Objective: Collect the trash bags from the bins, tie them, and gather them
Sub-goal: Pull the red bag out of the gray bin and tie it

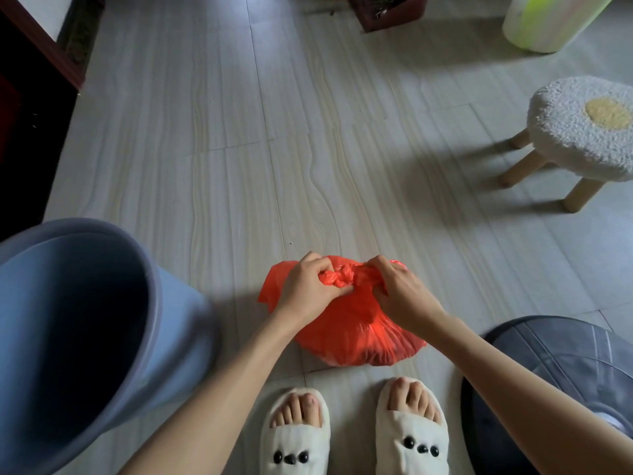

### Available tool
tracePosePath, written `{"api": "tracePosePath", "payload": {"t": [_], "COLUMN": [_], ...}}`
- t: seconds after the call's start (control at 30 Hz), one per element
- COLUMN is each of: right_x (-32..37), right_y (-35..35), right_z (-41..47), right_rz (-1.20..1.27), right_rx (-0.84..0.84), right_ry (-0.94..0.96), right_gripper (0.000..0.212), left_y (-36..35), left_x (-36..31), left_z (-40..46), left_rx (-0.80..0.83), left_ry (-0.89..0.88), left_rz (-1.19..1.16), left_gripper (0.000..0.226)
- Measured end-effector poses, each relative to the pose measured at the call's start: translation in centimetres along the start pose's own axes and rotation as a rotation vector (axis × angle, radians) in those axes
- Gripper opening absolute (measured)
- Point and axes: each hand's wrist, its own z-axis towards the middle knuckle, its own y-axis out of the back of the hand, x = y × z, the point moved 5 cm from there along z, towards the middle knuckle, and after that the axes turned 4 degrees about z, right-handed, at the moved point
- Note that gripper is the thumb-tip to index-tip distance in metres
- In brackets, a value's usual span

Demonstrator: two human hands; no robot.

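The red trash bag (pixel 356 332) sits on the tiled floor (pixel 239 149), directly in front of the person's white slippers (pixel 352 437) and between the blue bin (pixel 85 320) on the left and a dark fan guard (pixel 561 371) on the right. The left hand (pixel 305 286) and right hand (pixel 400 289) each have their fingers curled tightly around twisted plastic at the bag's mouth, one on either side of the knot (pixel 342 277). A fluffy stool (pixel 582 132) stands well apart, at far right.
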Motion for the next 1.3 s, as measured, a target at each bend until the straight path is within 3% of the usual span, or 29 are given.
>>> {"api": "tracePosePath", "payload": {"t": [0.13,0.2,0.33,0.43,0.57,0.67,0.87,1.0,1.1,1.17,1.3], "right_x": [-0.6,-0.8,-0.4,-0.5,-0.9,-1.0,-0.7,-1.3,-2.1,-2.8,-4.9], "right_y": [0.5,0.6,0.6,0.4,1.2,1.5,2.3,2.6,2.8,3.1,3.6], "right_z": [0.3,0.3,0.4,0.5,0.5,0.6,0.1,-0.4,-0.6,-0.5,-0.1], "right_rz": [0.031,0.008,-0.036,-0.081,-0.127,-0.17,-0.296,-0.214,-0.107,-0.06,-0.018], "right_rx": [-0.058,-0.073,-0.119,-0.128,-0.18,-0.159,-0.12,-0.186,-0.161,-0.213,-0.35], "right_ry": [-0.023,-0.021,0.028,0.029,0.006,-0.001,0.158,0.203,0.157,0.126,-0.042], "right_gripper": [0.032,0.035,0.04,0.041,0.041,0.036,0.018,0.041,0.049,0.051,0.053], "left_y": [-0.4,-0.4,0.0,0.2,1.2,1.4,2.5,2.5,1.5,1.3,2.7], "left_x": [0.6,1.1,2.1,2.2,1.5,2.4,4.1,4.6,3.8,3.6,6.1], "left_z": [-0.4,-0.4,-0.1,0.2,0.7,0.6,0.4,0.4,0.2,-0.1,0.1], "left_rx": [0.259,0.29,0.102,-0.019,0.018,0.116,-0.07,-0.122,-0.063,-0.001,-0.085], "left_ry": [0.252,0.317,0.355,0.286,0.131,0.2,0.355,0.51,0.567,0.592,0.633], "left_rz": [-0.607,-0.72,-0.687,-0.555,-0.314,-0.345,-0.481,-0.724,-0.832,-0.849,-0.721], "left_gripper": [0.019,0.017,0.028,0.03,0.01,0.025,0.046,0.053,0.055,0.068,0.05]}}
